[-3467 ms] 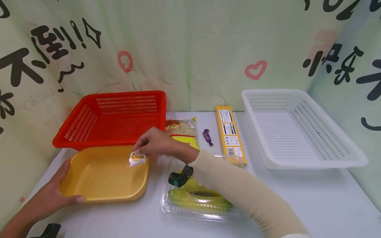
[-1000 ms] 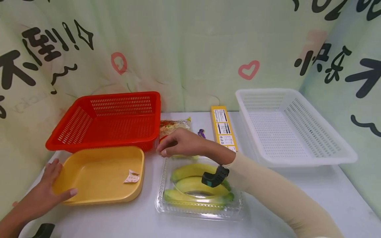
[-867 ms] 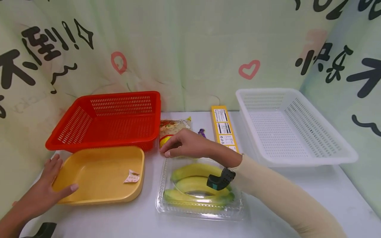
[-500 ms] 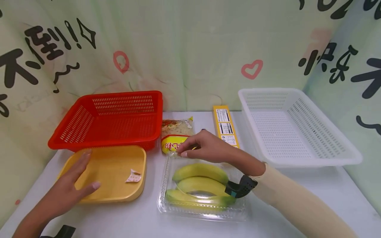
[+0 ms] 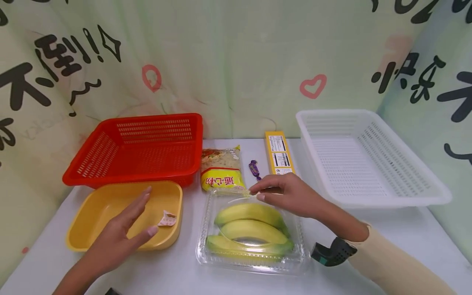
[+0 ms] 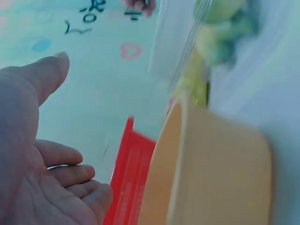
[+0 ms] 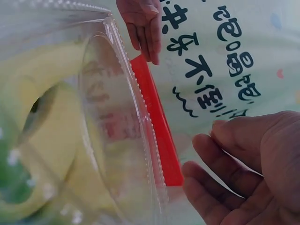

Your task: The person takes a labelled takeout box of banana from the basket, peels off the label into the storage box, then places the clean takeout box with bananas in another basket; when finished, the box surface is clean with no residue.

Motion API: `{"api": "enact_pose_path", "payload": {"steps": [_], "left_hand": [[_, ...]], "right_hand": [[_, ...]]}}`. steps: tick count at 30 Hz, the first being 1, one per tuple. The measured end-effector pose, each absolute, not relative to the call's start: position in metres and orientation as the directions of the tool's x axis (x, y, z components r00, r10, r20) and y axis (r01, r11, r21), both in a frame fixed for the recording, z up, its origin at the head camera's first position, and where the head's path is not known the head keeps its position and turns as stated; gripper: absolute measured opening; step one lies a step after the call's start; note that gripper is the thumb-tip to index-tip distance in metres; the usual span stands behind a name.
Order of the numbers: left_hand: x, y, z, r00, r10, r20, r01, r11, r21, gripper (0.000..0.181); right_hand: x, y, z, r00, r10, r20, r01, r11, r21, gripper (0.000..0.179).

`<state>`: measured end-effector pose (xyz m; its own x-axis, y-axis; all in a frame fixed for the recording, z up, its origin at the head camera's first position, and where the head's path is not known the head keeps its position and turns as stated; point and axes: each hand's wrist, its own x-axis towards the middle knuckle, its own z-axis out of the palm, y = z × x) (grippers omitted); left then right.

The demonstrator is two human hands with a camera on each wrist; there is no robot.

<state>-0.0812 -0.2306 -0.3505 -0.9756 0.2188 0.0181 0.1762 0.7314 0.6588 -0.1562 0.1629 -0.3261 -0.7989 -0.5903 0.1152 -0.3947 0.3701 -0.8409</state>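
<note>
My left hand (image 5: 119,233) hovers over the front right part of the yellow tray (image 5: 99,209), fingers extended and thumb apart. In the left wrist view that palm (image 6: 51,183) holds nothing, beside the tray wall (image 6: 220,173). A small white-and-pink wrapped packet (image 5: 167,218) lies in the tray near its right end. My right hand (image 5: 291,194) is at the far right edge of a clear plastic clamshell box (image 5: 254,268) with bananas (image 5: 250,229) inside. The right wrist view shows its fingers (image 7: 211,187) loosely bent with nothing between them; contact with the lid cannot be told.
Behind the tray stands a red basket (image 5: 147,157); a white basket (image 5: 350,176) is at the right. Between them lie a noodle or pasta bag (image 5: 221,170), a purple-wrapped candy (image 5: 254,169) and a yellow box (image 5: 279,153), partly behind the right hand. A printed curtain (image 5: 228,73) closes off the back.
The right hand let go of the small packet in the tray, then moved right along the clamshell's far edge. The left hand left the tray's left rim and moved right.
</note>
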Motion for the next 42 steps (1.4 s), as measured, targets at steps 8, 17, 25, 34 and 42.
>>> {"api": "enact_pose_path", "payload": {"steps": [8,17,25,34,42], "left_hand": [[-0.083,-0.198,-0.366,-0.931,0.33,0.155,0.342,0.641,0.687,0.087],[-0.078,-0.168,-0.378,-0.898,0.428,0.107,0.339,0.513,0.788,0.098],[-0.073,-0.155,-0.39,-0.902,0.429,0.044,0.269,0.48,0.835,0.119],[-0.073,-0.149,-0.398,-0.899,0.439,0.011,0.233,0.456,0.859,0.126],[-0.076,-0.144,-0.404,-0.89,0.452,0.052,0.252,0.393,0.884,0.129]], "right_hand": [[-0.138,0.188,-0.336,-0.863,-0.457,0.216,-0.438,0.461,-0.772,0.028],[-0.12,0.213,-0.353,-0.855,-0.434,0.285,-0.501,0.545,-0.672,0.055],[-0.109,0.228,-0.367,-0.862,-0.461,0.209,-0.449,0.506,-0.736,0.088],[-0.099,0.24,-0.387,-0.84,-0.527,0.129,-0.417,0.476,-0.774,0.101],[-0.096,0.25,-0.402,-0.784,-0.616,0.075,-0.312,0.287,-0.906,0.121]]}}
